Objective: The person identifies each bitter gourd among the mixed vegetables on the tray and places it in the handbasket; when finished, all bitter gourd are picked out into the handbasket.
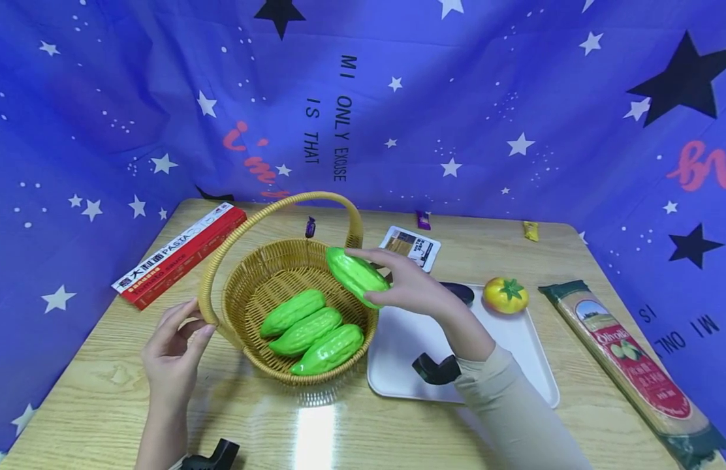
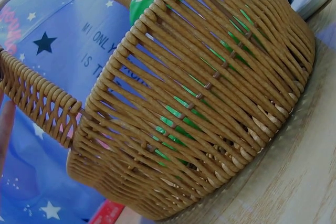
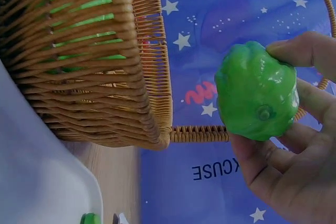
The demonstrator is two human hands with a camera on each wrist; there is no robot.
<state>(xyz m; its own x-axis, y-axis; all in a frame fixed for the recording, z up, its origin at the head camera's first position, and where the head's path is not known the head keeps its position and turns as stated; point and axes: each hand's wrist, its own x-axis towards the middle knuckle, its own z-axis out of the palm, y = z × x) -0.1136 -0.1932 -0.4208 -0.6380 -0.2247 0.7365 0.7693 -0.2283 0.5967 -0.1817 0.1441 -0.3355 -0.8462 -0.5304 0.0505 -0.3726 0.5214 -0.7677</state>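
Note:
A round wicker basket (image 1: 239, 287) with a tall arched handle stands on the table. My left hand (image 1: 172, 343) pinches the lower left part of that handle between thumb and fingers. Inside the basket, 3 green bitter melons (image 1: 307, 329) lie side by side. Over the basket's right rim, my right hand (image 1: 412, 284) grips another green bitter melon (image 1: 352, 274); its stem end faces the camera in the right wrist view, with thumb and fingers around its sides. The left wrist view mostly shows the basket's woven wall (image 2: 205, 93), green showing through the gaps.
Right of the basket is a white tray (image 1: 410, 365) with an eggplant (image 1: 459, 292) and a yellow-red tomato (image 1: 505, 296). A red pasta box (image 1: 181, 254) lies left, a pasta bag (image 1: 633, 365) right. Toward the back are a printed card (image 1: 411, 247) and small wrapped candies (image 1: 424, 220).

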